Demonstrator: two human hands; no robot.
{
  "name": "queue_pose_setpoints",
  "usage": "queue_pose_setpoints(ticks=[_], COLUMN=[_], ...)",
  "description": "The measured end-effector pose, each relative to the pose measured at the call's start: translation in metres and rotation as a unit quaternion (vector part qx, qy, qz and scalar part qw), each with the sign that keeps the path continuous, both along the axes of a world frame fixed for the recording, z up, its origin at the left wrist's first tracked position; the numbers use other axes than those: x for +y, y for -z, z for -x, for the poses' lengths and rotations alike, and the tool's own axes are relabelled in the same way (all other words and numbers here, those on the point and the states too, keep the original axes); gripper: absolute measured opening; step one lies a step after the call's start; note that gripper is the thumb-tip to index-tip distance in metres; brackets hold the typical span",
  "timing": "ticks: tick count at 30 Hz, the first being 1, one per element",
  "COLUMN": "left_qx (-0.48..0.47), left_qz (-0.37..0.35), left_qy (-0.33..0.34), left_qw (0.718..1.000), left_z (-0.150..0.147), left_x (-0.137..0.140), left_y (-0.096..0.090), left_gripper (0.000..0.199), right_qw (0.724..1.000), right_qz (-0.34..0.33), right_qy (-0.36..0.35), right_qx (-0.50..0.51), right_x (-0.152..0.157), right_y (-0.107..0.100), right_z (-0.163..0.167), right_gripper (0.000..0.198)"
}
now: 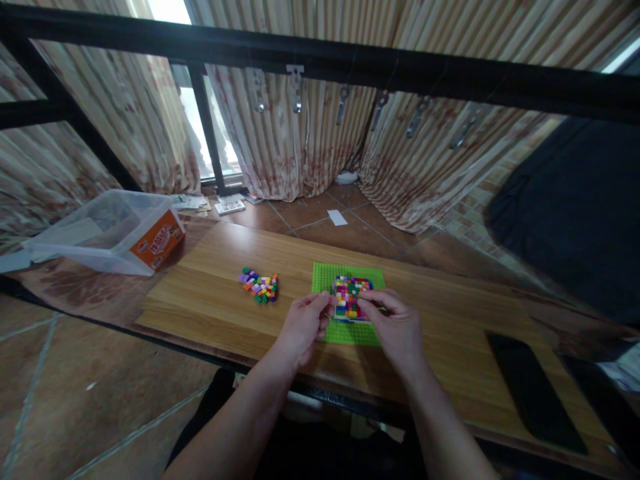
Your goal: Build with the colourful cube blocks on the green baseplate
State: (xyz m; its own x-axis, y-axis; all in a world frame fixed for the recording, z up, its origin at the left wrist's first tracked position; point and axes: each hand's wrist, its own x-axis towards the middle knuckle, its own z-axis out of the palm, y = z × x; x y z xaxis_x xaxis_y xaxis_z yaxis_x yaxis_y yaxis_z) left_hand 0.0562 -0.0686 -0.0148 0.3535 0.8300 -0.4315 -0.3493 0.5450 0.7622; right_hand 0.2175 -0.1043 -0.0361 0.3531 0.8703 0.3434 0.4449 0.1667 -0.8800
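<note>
A green studded baseplate (pixel 320 273) lies on the wooden board. Over its middle is a rectangular block of small multicoloured toy bricks (pixel 346 293), with a pale edge along its near side. My left hand (pixel 306 328) is closed at the block's left edge, thumb and forefinger gripping it there. From the right, my right hand (pixel 399 325) reaches over the block with thumb and forefinger pinched on its top; whatever is between those fingertips is hidden. Left of the baseplate sits a loose pile of coloured toy bricks (pixel 260 287).
A clear plastic bin (pixel 107 233) with an orange label stands at the far left. A dark flat slab, perhaps a phone (pixel 535 390), lies on the board's right. A black metal rail (pixel 320 50) with hanging hooks crosses above, before striped curtains (pixel 295 147).
</note>
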Motion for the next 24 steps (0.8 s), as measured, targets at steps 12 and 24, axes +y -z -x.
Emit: queue_pose_setpoints(ticks=[12,24], left_qx=[0.067,0.074], left_qz=[0.013,0.0], left_qy=[-0.025,-0.017], left_qw=[0.997,0.997], left_z=[-0.0069,-0.0098], left_x=[-0.0018,-0.0033], left_y=[-0.0016,-0.0021], left_gripper=[0.013,0.017], right_qw=[0.983,0.963], right_qz=[-0.006,-0.059], right_qy=[-0.055,-0.056], right_qx=[-0.174,-0.257], right_x=[-0.0017,-0.0012], right_y=[0.0006,0.0067], right_z=[0.008,0.0078], right_gripper=[0.02,0.023])
